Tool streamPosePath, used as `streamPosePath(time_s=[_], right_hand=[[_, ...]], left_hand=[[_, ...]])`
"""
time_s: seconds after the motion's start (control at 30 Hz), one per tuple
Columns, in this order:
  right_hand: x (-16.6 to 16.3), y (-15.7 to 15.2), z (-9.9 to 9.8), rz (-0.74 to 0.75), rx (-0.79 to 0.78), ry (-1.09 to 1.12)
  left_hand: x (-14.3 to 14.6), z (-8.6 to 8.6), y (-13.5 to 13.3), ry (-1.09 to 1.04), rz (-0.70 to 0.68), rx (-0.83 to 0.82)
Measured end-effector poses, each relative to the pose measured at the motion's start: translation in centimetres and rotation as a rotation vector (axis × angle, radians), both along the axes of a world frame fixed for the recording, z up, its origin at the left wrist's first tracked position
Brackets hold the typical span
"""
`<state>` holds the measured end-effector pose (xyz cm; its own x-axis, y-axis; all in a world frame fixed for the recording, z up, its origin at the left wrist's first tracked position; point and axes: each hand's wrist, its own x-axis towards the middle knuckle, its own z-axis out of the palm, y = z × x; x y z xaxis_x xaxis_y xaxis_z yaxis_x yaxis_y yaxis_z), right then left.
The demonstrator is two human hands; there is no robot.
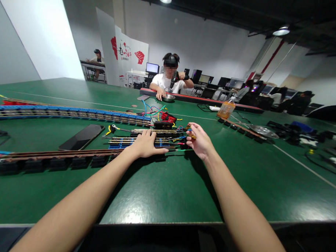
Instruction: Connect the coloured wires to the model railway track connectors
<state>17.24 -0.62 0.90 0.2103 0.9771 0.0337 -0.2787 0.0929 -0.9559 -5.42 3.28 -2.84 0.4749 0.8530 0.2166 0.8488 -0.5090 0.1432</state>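
My left hand (145, 144) lies over a group of short bar assemblies with metal rails and blue and black holders (120, 141), its thumb spread to the right. At the right end of these bars, my right hand (200, 140) is closed with its fingers pinched on thin coloured wires (193, 137), which show yellow and blue. More red and green wire ends (181, 145) run between the bars and my right hand. The fingertips partly hide what they grip. A long brown-railed strip with black blocks (59, 159) reaches from the left to below my left hand.
Behind lies a long blue track-like strip (74, 113) and a red connector with wires (168, 117). A dark phone (82, 137) and a ring-ended tool (114, 127) are left. An orange bottle (226, 109) and metal dish (264, 131) stand right. Opposite, a person (169, 80) holds a power drill.
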Motion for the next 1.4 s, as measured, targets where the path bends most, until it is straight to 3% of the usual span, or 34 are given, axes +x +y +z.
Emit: streamPosePath(time_s=[0.13, 0.33, 0.5, 1.03, 1.23, 1.4], right_hand=[[-0.7, 0.2, -0.3, -0.051, 0.052, -0.049], [0.1, 1.1, -1.8, -0.214, 0.233, -0.464], [0.6, 1.2, -2.7, -0.141, 0.285, -0.841], [0.8, -0.1, -1.9, 0.027, 0.338, -1.408], [0.6, -0.5, -2.0, 0.022, 0.37, -1.46], [0.2, -0.3, -2.4, -0.143, 0.393, -1.241]], left_hand=[[0.0, 0.0, 0.0, 0.008, -0.004, -0.001], [0.0, 0.0, 0.0, 0.013, -0.014, 0.01], [0.0, 0.1, -0.2, 0.012, -0.009, 0.011], [0.1, 0.5, -0.4, 0.021, -0.007, 0.01], [0.2, 0.5, -0.5, 0.017, -0.004, 0.004], [0.1, 0.4, -0.4, 0.027, -0.004, 0.008]])
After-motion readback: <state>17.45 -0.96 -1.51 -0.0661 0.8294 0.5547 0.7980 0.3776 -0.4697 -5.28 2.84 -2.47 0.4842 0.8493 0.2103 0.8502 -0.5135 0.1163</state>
